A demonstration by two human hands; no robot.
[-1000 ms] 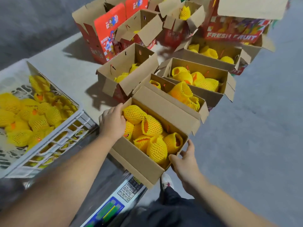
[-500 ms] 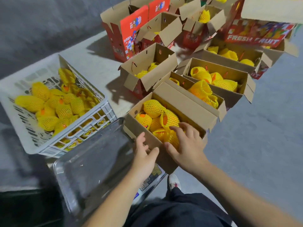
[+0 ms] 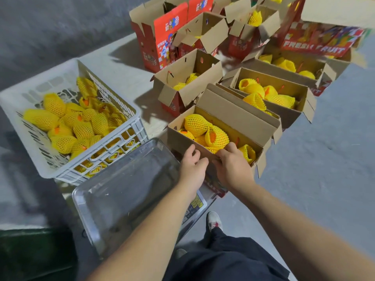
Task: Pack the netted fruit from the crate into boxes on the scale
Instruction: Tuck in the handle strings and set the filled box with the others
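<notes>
Scale display (image 3: 195, 203) mostly hidden under left forearm; far boxes (image 3: 316, 37) blurred, perhaps cropped.

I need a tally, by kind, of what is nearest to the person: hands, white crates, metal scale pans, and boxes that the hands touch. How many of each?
Hands: 2 (left hand, right hand)
White crate: 1
Metal scale pan: 1
Box touched by both hands: 1
Total: 5

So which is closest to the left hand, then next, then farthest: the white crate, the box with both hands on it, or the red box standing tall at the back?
1. Nearest box, touching the left hand.
2. White crate, to the left.
3. Tall red box, far back.
</notes>
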